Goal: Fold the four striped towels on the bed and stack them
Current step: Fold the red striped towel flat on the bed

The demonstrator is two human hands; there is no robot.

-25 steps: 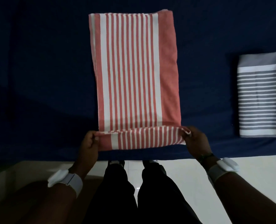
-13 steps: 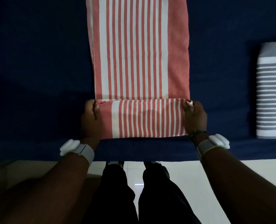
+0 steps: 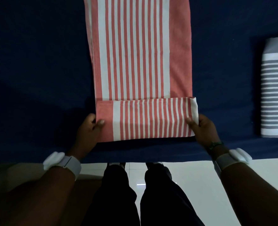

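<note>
Your view looks down on a red-and-white striped towel (image 3: pixel 138 51), a long rectangle of woven cloth lying flat on the dark blue bed (image 3: pixel 37 62). Its stripes run lengthwise, with a broad solid red band along the right edge. The near end is turned up over itself, forming a flat cuff (image 3: pixel 148 119) whose finer stripes meet the wider stripes above at a stitched hem. The cuff's right corner shows plain white cloth.

Your left hand (image 3: pixel 87 132) pinches the cuff's left edge, thumb on top of the solid red part, the other fingers curled beneath. Your right hand (image 3: pixel 203 129) grips the right edge the same way, thumb lying on the stripes. Both hands sit near the bed's front edge.

A grey-and-white striped towel (image 3: pixel 276 88), folded into a neat rectangle with crosswise stripes, lies well apart to the right, cut off by the frame.

Each wrist carries a white band (image 3: pixel 65 162) with a rounded white housing; the right also wears a green bracelet (image 3: pixel 215 144). Dark trousers (image 3: pixel 135 201) and a pale glossy floor (image 3: pixel 200 176) fill the foreground.
</note>
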